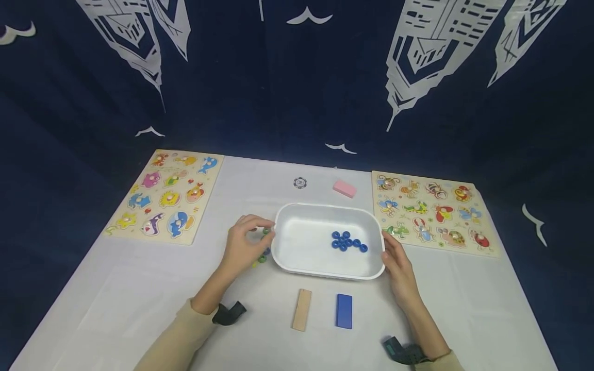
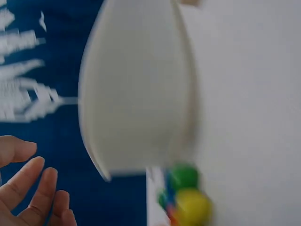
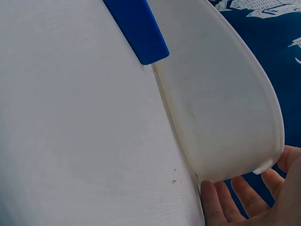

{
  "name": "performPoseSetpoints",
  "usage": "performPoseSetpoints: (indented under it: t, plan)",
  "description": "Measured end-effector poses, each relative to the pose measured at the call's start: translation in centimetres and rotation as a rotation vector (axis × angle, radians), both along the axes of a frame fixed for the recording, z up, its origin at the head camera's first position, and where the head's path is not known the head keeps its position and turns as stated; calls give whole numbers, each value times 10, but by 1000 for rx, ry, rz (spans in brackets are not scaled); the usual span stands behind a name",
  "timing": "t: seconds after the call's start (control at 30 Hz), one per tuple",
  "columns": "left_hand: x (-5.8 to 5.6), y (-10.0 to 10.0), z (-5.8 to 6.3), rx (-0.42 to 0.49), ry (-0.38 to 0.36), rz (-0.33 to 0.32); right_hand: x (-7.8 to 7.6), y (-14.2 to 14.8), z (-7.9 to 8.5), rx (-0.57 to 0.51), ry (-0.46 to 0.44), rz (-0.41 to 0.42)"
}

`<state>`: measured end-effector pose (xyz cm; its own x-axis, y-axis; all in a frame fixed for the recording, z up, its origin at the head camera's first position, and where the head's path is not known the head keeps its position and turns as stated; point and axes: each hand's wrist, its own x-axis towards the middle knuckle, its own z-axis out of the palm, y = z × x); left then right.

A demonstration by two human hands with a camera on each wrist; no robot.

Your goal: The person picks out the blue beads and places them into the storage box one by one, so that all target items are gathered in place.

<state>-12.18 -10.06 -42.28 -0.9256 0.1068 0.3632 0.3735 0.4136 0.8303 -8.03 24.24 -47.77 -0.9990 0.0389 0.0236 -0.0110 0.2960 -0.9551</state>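
A white rectangular tray stands mid-table with several small blue beads in its right half. My left hand is at the tray's left end, thumb and forefinger right by the rim. In the left wrist view its loosely bent fingers show a gap to the tray and hold nothing. At the right end my right hand holds the tray's edge. The right wrist view shows its thumb at the rim and the other fingertips against the outer wall. Green, yellow and blue beads lie partly hidden beside my left hand.
In front of the tray lie a wooden block and a blue block. Behind it are a pink block and a round chip. Picture puzzle boards stand left and right. A dark patterned cloth borders the table's back.
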Motion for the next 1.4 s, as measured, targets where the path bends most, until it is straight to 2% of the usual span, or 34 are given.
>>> performPoseSetpoints:
  t: [0.07,0.17,0.37,0.77,0.9,1.07,1.17,1.27,1.4]
  plan:
    - [1,-13,-9,13,-21,60,0,1,0,-5,-4,-2]
    - [2,-26,-18,24,-44,111,0,2,-1,-6,-10,-4]
    - [2,-33,-31,-5,-108,126,0,2,0,-12,-2,4]
    - [-2,-34,-60,-311,-164,117,1,2,-2,-9,18,24]
    - [-4,-32,-64,-372,-143,116,1,2,-1,-9,15,17]
    - [-4,-30,-64,-382,-125,129,0,2,0,-9,11,12]
    - [-5,-31,-60,-350,-104,135,0,3,-1,-11,15,16]
    - [-5,-31,-49,-292,-64,134,0,4,-2,-6,20,21]
    - [-7,-24,-25,-215,-14,92,-1,4,-4,-1,32,25]
